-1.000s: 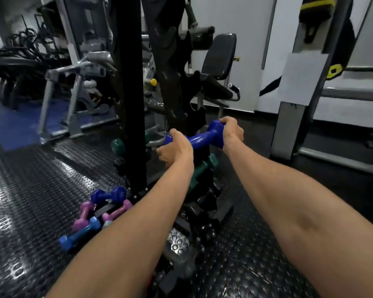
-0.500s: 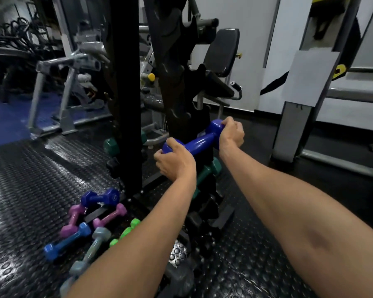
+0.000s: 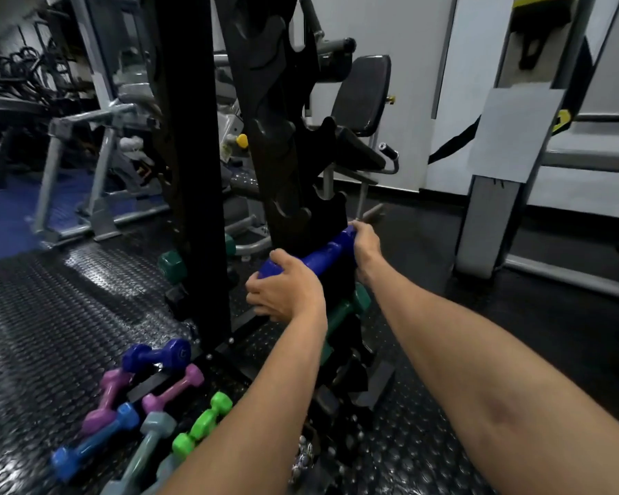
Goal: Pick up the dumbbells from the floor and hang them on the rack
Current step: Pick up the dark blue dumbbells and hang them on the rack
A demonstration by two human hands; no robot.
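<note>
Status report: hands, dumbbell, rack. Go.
Left hand and right hand gripping blue dumbbell ends. Dumbbell at rack, seating unclear. Nothing blocking.

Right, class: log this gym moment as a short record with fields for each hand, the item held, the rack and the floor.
left hand: grips the near end of the blue dumbbell
right hand: grips its far end
dumbbell: level with the rack slots, seating unclear
rack: green dumbbell stored below
floor: purple, pink, blue, grey and lime dumbbells left
</note>
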